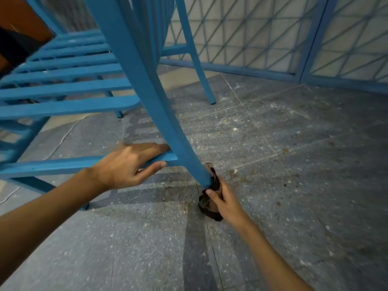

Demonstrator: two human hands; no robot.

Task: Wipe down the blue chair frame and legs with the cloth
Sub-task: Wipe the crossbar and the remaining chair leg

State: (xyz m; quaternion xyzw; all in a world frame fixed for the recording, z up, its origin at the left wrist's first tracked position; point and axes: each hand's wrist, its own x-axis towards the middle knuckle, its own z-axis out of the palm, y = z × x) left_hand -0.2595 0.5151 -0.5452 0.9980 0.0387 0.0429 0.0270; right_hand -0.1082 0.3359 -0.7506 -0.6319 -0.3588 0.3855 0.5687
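Blue chair (69,89): painted slatted seat, matte blue throughout, paint looks even with faint pale scuffing on the slat tops; fills upper left of the head view, tilted. Near leg (168,131) runs diagonally down to the centre, curving slightly outward toward its foot; a horizontal rung (63,165) joins it just above the foot. Two farther legs touch the floor behind. Cloth (210,198): dark, brown-black, bunched, wrapped around the foot of the near leg, lower part hanging down to the floor. Right hand (225,201) closed around the cloth, thumb pressed on its front, pinching it against the leg foot. Left hand (128,163) grips the rung beside the leg joint, fingers over the top, thumb underneath. Floor (294,164): grey speckled tiles, with white dust and brown stains near the leg. Blue lattice fence (262,38) with pale backing stands behind the chair, upper right.
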